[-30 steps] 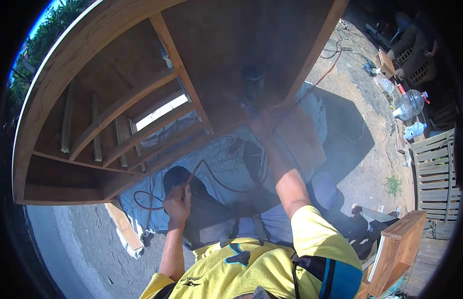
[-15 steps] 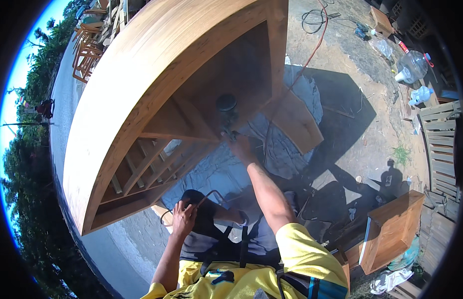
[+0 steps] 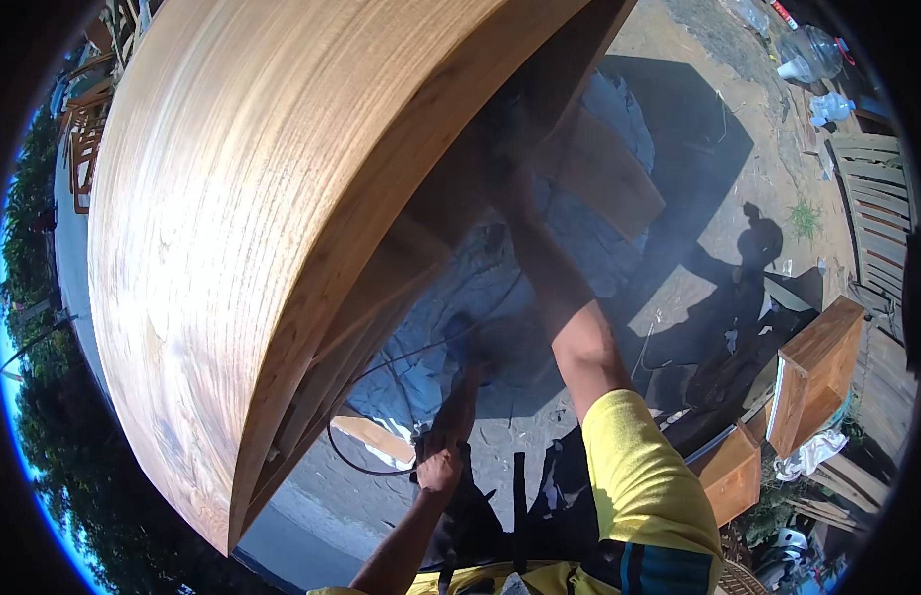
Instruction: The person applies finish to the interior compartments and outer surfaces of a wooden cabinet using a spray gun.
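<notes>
A large wooden cabinet (image 3: 282, 198) fills the left and upper part of the view, its broad grained face bright in the sun and its open side deep in shadow. A person's right hand (image 3: 510, 183) reaches into that dark opening, a faint haze hanging around it; shadow hides the fingers, so whether they are closed on anything cannot be told. The left hand (image 3: 441, 469), well apart from the right, rests low by the person's leg with its fingers curled, where a thin hose (image 3: 371, 472) runs up to it; whether it grips the hose is unclear.

The haze and gloom could spoil the view of the reaching hand, and a slip there might knock knuckles against the cabinet's edge or mark the wood. The hose, looping between the cabinet and the leg, could snag on a foot or a corner if pulled tight.

Beneath, a crumpled pale sheet (image 3: 485, 288) covers part of the ground, with a flat board (image 3: 609, 183) lying on it; loose folds might catch a shoe and upset the person's footing. Farther right sit a wooden drawer (image 3: 817, 372), a white rag (image 3: 812, 456) and a slatted panel (image 3: 872, 203), with a clear plastic jug (image 3: 815, 55) beyond.
</notes>
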The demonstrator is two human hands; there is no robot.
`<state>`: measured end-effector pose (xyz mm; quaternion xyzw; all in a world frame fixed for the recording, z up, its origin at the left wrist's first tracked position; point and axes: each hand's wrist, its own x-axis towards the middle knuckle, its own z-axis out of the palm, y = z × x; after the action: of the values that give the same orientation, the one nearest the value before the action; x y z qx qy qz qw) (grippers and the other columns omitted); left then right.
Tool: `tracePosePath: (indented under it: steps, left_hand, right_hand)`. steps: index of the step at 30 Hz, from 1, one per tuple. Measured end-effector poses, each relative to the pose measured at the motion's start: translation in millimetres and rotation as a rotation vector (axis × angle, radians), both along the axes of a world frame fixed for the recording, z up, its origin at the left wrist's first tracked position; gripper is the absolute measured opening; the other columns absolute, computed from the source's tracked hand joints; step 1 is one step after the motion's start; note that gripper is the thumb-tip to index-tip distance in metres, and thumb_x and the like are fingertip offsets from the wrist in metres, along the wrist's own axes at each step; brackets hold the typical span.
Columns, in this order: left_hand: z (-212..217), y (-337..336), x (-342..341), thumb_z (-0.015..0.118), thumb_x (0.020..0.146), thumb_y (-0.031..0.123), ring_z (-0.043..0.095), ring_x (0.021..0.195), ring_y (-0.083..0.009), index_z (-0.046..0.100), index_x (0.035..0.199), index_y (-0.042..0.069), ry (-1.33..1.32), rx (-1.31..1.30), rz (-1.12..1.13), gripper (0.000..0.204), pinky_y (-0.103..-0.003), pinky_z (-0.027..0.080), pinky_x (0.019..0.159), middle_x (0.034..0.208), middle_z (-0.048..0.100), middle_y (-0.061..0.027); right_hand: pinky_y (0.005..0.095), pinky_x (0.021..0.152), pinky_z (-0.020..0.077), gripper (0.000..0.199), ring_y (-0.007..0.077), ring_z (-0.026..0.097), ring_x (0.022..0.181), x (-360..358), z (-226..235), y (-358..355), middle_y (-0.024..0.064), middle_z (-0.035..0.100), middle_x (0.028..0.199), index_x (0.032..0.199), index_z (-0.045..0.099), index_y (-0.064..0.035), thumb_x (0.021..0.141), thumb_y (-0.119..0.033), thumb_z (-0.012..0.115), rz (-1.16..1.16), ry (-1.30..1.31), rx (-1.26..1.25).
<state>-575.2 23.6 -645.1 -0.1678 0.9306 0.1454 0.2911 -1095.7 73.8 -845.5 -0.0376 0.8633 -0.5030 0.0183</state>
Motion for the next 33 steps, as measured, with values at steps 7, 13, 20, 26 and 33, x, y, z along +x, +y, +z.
tracePosePath:
  steps: [7, 13, 20, 26, 33]
  left_hand:
    - [-9.6, -7.1, 30.6, 0.045, 0.105, 0.039, 0.072, 0.099, -0.0483, 0.07, 0.112, 0.007, -0.473, 0.034, 0.19, 0.042, -0.06, 0.055, 0.089, 0.098, 0.074, -0.027]
    - [-11.9, 4.5, 31.2, 0.049, 0.102, 0.032, 0.072, 0.093, -0.047, 0.068, 0.12, 0.009, -0.377, 0.028, 0.175, 0.035, -0.06, 0.056, 0.084, 0.096, 0.074, -0.0262]
    - [-15.6, 19.6, 32.7, 0.059, 0.094, 0.024, 0.07, 0.102, -0.0416, 0.067, 0.12, 0.009, -0.125, 0.051, 0.099, 0.031, -0.057, 0.054, 0.09, 0.107, 0.074, -0.0199]
    - [-9.1, 23.6, 30.2, 0.061, 0.091, 0.022, 0.069, 0.106, -0.0404, 0.067, 0.116, 0.008, -0.144, 0.003, 0.096, 0.03, -0.055, 0.049, 0.1, 0.105, 0.074, -0.0195]
    - [-12.7, 23.5, 18.1, 0.061, 0.092, 0.023, 0.07, 0.099, -0.0425, 0.067, 0.108, 0.009, -0.133, 0.047, 0.088, 0.023, -0.056, 0.053, 0.09, 0.101, 0.073, -0.0214]
  right_hand:
    - [0.0514, 0.094, 0.055, 0.042, 0.0465, 0.069, 0.11, -68.4, -0.3, 11.1, 0.0278, 0.073, 0.115, 0.125, 0.072, -0.0052, 0.1, -0.038, 0.063, -0.158, 0.095, 0.172]
    - [0.0521, 0.095, 0.0547, 0.042, 0.0471, 0.069, 0.112, -63.5, -2.4, 21.1, 0.0285, 0.072, 0.117, 0.128, 0.071, -0.0049, 0.098, -0.035, 0.066, -0.087, 0.157, 0.144]
    - [0.0469, 0.087, 0.0575, 0.033, 0.0425, 0.074, 0.102, 6.2, -25.8, -1.2, 0.0267, 0.076, 0.104, 0.116, 0.074, 0.0002, 0.093, -0.024, 0.072, 0.052, 0.048, -0.053]
    - [0.0462, 0.087, 0.0575, 0.034, 0.0413, 0.074, 0.104, 67.4, 0.7, -35.3, 0.0262, 0.076, 0.106, 0.117, 0.075, -0.0027, 0.093, -0.028, 0.072, 0.131, -0.048, -0.178]
    - [0.0469, 0.094, 0.0551, 0.039, 0.0414, 0.071, 0.112, 58.0, -19.2, -25.8, 0.0258, 0.075, 0.115, 0.124, 0.074, -0.0053, 0.091, -0.025, 0.07, 0.499, 0.164, 0.351]
